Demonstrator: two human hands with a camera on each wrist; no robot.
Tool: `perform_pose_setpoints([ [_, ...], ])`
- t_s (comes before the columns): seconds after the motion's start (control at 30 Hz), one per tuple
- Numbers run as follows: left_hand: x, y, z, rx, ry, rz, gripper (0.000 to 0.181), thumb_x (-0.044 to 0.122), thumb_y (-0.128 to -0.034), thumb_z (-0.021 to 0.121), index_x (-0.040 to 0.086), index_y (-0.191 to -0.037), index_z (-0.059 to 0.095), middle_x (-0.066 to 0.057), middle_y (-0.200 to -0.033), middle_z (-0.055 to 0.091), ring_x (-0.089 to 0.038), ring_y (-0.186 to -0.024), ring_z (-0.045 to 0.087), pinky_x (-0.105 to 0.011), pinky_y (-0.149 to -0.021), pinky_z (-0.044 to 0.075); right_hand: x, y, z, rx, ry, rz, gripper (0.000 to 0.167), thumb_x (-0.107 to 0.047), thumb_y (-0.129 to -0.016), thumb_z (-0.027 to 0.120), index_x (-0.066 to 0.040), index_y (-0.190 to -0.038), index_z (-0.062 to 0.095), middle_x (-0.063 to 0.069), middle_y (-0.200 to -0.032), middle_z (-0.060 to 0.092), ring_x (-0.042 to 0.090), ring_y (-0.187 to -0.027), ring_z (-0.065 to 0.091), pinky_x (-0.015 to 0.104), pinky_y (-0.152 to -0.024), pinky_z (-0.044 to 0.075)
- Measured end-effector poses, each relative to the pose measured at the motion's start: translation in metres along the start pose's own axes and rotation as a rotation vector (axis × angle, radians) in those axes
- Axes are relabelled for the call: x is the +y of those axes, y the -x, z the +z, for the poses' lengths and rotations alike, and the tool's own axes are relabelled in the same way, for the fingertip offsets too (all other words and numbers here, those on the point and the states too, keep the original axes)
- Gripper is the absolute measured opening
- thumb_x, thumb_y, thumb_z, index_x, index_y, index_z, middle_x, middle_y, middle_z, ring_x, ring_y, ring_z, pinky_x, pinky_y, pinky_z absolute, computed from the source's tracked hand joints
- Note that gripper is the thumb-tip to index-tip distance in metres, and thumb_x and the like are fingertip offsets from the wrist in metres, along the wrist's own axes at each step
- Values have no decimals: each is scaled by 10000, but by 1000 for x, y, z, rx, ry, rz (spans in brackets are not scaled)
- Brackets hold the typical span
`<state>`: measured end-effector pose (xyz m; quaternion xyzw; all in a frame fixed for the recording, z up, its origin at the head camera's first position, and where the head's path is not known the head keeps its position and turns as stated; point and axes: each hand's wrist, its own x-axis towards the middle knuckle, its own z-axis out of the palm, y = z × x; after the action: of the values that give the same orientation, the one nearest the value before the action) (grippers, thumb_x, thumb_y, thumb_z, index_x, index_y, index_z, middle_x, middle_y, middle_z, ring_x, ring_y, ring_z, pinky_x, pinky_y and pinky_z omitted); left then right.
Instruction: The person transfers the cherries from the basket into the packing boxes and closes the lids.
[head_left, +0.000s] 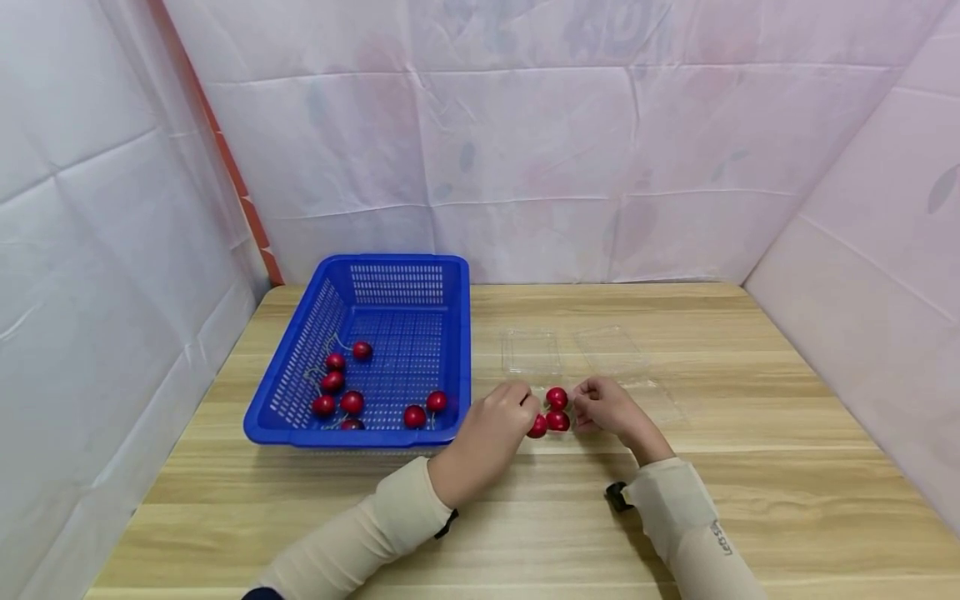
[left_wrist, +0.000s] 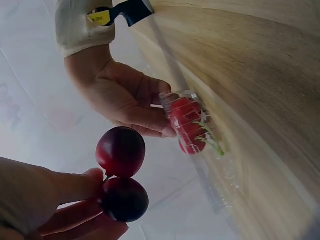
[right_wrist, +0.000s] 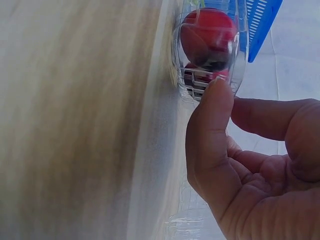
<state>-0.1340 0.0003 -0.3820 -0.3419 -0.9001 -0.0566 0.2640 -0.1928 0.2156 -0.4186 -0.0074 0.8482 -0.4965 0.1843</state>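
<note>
Cherries (head_left: 332,382): about eight show in the blue basket (head_left: 459,333) on the left of the counter (head_left: 525,533), mostly along its left and near sides; others are between the hands, right of the basket.
Left hand (head_left: 487,425): thumb and fingers pinched together on a held pair (left_wrist: 121,152) of cherries, seemingly by the stems, beside the box and not in it.
Right hand (head_left: 611,408): thumb and fingers clamped on the edge of the clear box (right_wrist: 241,60), apparently steadying it.
Clear box: near the middle of the counter, holding at least two boxed cherries (left_wrist: 185,110) with green stems; the exact count is hard to tell through the plastic.
Far clear pieces: a square one (head_left: 531,350) and another (head_left: 611,348) to its right lie beyond the hands, with no cherries visible in them; whether they are trays or lids, I cannot tell.
Done: the first box seems partly filled.
Left: the pair seems yet to be set in, and the basket's cherries remain unpacked, so the work looks at an early stage.
</note>
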Motion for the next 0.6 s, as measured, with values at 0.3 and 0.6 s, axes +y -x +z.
perform_pose_setpoints([
  [0.3,3,-8,14,-53,-64,-53,124,36,-851,660,121,-921,718,-17,-849,624,-128,-773,615,-236,-586,546,-1,0,-2,0,10,-1,218,-83,-1000,471,124,-1063,504,129,-836,570,179,-707,582,333,-651,566],
  [0.6,1,-15,27,-108,-8,-94,125,-4,-847,636,107,-839,694,-11,-791,607,-120,-720,592,-221,-570,530,-2,0,-1,-11,4,-5,217,-76,-999,471,131,-1057,506,115,-821,566,174,-703,579,331,-651,564],
])
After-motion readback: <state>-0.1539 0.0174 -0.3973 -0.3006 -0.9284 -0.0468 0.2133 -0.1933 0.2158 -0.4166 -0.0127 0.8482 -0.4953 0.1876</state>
